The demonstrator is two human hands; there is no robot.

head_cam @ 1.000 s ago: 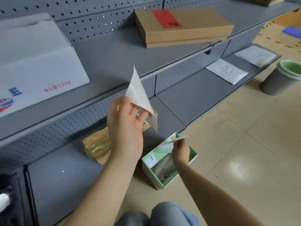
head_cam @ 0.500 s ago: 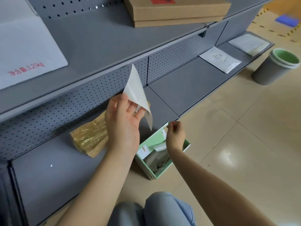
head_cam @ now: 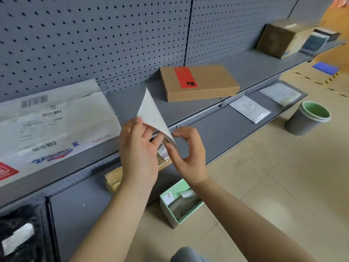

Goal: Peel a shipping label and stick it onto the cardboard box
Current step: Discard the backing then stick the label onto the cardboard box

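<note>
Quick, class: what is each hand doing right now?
Left hand: closed on the shipping label, pinched at its lower edge.
Right hand: fingers open and curled, reaching the label's lower corner, holding nothing.

Grey metal shelving [head_cam: 251,67] with pegboard back; on upper shelf, white printed carton [head_cam: 54,121] at left end, flat brown cardboard box with red label [head_cam: 198,82] mid-shelf, brown cube box [head_cam: 277,42] towards right end; on lower shelf [head_cam: 213,133], yellow crinkled packet [head_cam: 113,178], two white mailers [head_cam: 249,108]; on beige tiled floor [head_cam: 273,176], green open box [head_cam: 179,203] against shelf front, grey bin [head_cam: 306,120].
</note>
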